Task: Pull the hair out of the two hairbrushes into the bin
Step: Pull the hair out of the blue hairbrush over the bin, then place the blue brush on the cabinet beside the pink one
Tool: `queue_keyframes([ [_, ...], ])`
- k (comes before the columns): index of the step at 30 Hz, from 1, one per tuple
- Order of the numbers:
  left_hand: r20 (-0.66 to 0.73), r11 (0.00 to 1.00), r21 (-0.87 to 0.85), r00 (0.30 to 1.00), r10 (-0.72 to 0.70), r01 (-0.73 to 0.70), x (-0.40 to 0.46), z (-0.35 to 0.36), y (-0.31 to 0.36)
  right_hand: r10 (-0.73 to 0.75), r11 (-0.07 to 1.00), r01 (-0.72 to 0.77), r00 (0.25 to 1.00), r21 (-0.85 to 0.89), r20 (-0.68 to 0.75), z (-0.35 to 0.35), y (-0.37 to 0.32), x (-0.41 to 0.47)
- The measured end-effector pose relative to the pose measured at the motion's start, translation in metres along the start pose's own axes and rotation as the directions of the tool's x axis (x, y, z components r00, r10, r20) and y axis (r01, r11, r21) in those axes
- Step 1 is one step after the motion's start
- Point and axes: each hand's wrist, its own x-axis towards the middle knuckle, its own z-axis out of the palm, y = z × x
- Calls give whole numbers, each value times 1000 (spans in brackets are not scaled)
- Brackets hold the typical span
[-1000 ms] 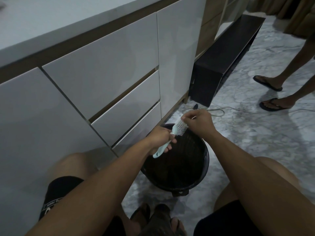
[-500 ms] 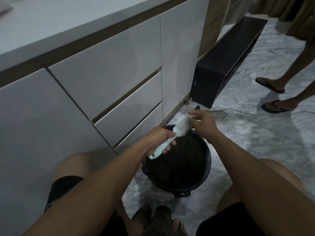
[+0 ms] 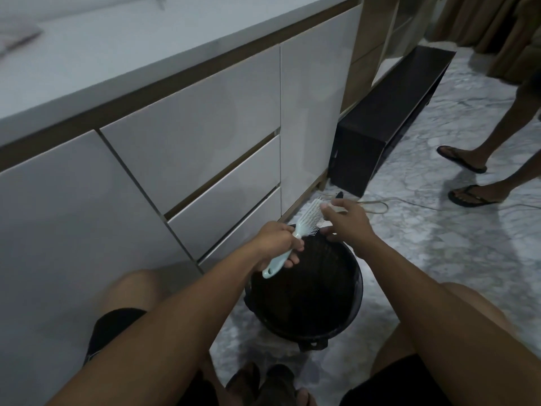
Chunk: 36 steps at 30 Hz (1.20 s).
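The left hand [image 3: 276, 244] grips the handle of the pale hairbrush [image 3: 295, 234], tilted over the black bin [image 3: 355, 291] on the floor — the right hand [image 3: 347, 219] has its fingers curled at the bristles, pinching there.

Hairbrush [image 3: 304, 227] handle mid-section hidden inside left hand [image 3: 273, 244]. Right hand [image 3: 345, 219] covers part of the bristles; any hair there too fine to tell. Bin [image 3: 355, 291] interior too dark to read, near rim behind forearms. Standing person [image 3: 497, 136] cut off at frame edge, legs only.
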Motion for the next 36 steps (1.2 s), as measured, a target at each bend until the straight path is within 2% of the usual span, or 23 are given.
queue_keyframes([
  [3,15,1000,16,1000,25,-25,-5,-3,13,63,981,-93,982,168,176,-4,-16,-8],
  [6,41,998,8,997,66,-66,-15,-10,32,43,953,-114,968,282,246,-15,-36,-10],
  [9,38,993,-28,993,115,-114,-29,-18,53,-20,936,-57,976,347,216,-17,-66,-10],
  [14,21,983,-41,984,179,-178,-57,-43,83,-58,920,21,995,391,83,-10,-128,-4],
  [19,-125,956,79,949,289,-281,-92,-75,116,-159,913,144,987,381,7,-4,-194,-13],
  [27,-318,886,215,828,462,-412,-129,-123,169,-370,870,365,928,331,-49,33,-285,-32],
  [33,-381,872,201,785,489,-446,-151,-172,190,-499,857,473,861,204,101,71,-336,-47],
  [36,-446,850,233,725,525,-473,-156,-196,192,-536,839,512,836,185,118,94,-356,-41],
])
